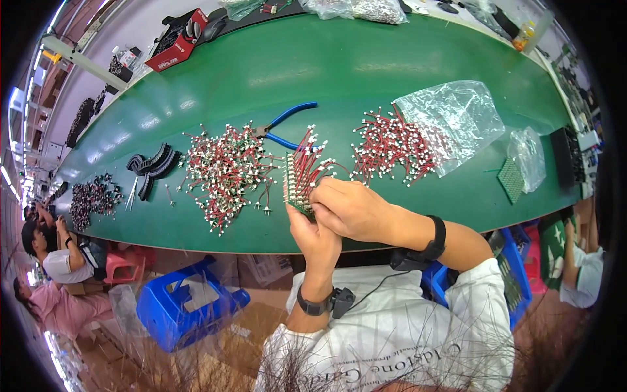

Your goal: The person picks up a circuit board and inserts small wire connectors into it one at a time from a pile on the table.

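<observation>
Together, left hand (316, 243) curled round a wire-studded board (295, 179), right hand (353, 208) bent against it, hold hidden, near the table's (313, 65) front edge, blue-handled pliers (281, 140) beyond.

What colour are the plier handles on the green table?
Blue; the handles show best in the head view.

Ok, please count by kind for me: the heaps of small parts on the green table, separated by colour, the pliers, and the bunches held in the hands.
Red-and-white heaps: 2
Mostly dark heap: 1
Blue-handled pliers: 1
Held bunch: 1
Total: 5
</observation>
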`<state>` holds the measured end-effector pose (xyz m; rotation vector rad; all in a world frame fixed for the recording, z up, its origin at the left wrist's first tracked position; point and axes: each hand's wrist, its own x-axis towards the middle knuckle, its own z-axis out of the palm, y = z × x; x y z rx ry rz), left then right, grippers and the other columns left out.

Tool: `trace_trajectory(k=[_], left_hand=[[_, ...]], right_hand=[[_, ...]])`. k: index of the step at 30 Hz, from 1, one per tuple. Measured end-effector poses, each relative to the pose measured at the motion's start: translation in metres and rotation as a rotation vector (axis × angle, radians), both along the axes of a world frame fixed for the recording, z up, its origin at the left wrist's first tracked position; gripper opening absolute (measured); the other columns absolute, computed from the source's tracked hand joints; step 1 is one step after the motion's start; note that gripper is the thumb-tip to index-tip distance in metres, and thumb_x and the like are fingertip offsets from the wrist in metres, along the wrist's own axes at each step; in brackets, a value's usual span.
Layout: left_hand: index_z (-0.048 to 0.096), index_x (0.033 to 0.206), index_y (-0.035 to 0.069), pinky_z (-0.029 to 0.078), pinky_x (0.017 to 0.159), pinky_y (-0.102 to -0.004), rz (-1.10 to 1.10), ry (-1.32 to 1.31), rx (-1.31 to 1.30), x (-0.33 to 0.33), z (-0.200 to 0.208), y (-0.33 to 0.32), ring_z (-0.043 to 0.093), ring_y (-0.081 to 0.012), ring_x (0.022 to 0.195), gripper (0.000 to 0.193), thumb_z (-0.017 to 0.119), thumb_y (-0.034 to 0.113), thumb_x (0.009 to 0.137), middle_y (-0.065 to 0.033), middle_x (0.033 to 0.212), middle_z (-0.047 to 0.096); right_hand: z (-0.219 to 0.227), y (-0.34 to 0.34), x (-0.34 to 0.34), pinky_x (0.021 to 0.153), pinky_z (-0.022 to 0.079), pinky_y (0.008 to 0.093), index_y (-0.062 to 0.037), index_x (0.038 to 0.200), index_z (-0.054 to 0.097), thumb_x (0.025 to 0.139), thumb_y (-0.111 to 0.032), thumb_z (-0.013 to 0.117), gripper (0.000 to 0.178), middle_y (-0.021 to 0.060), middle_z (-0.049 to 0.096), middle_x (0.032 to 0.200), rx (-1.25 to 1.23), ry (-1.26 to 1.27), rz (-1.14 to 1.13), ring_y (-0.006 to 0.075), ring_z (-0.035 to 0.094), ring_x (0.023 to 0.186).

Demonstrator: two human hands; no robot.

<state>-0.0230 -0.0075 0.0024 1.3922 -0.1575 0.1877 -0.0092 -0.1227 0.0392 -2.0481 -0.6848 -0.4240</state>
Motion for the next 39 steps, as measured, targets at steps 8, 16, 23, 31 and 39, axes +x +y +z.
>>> trace_trajectory(k=[8, 16, 23, 31, 39], left_hand=[[0.037, 0.137, -0.003, 0.048, 0.084, -0.0295, 0.021, -0.005, 0.057, -0.001, 0.003, 0.000, 0.059, -0.0158, 0.097, 0.048, 0.055, 0.010, 0.094, -0.0106, 0.112, 0.062], [0.042, 0.131, -0.004, 0.049, 0.082, -0.0334, 0.102, -0.048, 0.224, -0.002, -0.003, 0.009, 0.063, -0.0198, 0.095, 0.045, 0.057, 0.013, 0.092, -0.0135, 0.108, 0.065], [0.037, 0.137, -0.003, 0.050, 0.081, -0.0323, 0.079, -0.045, 0.120, -0.001, -0.001, 0.015, 0.062, -0.0185, 0.094, 0.052, 0.058, 0.012, 0.091, -0.0128, 0.108, 0.065], [0.045, 0.124, -0.002, 0.046, 0.088, -0.0303, 0.026, 0.014, 0.105, -0.003, 0.009, 0.024, 0.057, -0.0158, 0.101, 0.034, 0.056, 0.011, 0.094, -0.0101, 0.114, 0.060], [0.038, 0.132, -0.003, 0.049, 0.083, -0.0331, 0.077, -0.062, 0.293, 0.000, -0.002, 0.031, 0.063, -0.0221, 0.096, 0.048, 0.058, 0.011, 0.091, -0.0155, 0.112, 0.063]], right_hand=[[0.003, 0.004, -0.005, 0.058, 0.049, 0.0417, -0.0009, 0.088, 0.054, 0.080, -0.004, 0.061, 0.011, 0.0139, 0.054, 0.078, -0.054, 0.057, -0.062, 0.0335, 0.058, 0.067], [0.005, 0.012, -0.004, 0.054, 0.048, 0.0409, -0.0002, 0.086, 0.053, 0.079, -0.003, 0.062, 0.012, 0.0146, 0.055, 0.075, -0.076, 0.036, -0.030, 0.0331, 0.058, 0.064], [0.010, 0.020, -0.004, 0.057, 0.050, 0.0448, 0.0004, 0.083, 0.049, 0.080, -0.005, 0.060, 0.013, 0.0174, 0.057, 0.077, 0.006, 0.122, -0.033, 0.0375, 0.060, 0.068], [0.008, 0.028, -0.003, 0.052, 0.048, 0.0406, -0.0003, 0.081, 0.053, 0.076, -0.001, 0.062, 0.011, 0.0143, 0.056, 0.073, -0.066, 0.050, -0.061, 0.0332, 0.058, 0.059], [0.009, 0.032, -0.003, 0.052, 0.048, 0.0416, 0.0008, 0.082, 0.055, 0.076, -0.001, 0.062, 0.010, 0.0144, 0.056, 0.073, -0.104, 0.053, -0.074, 0.0335, 0.058, 0.059]])
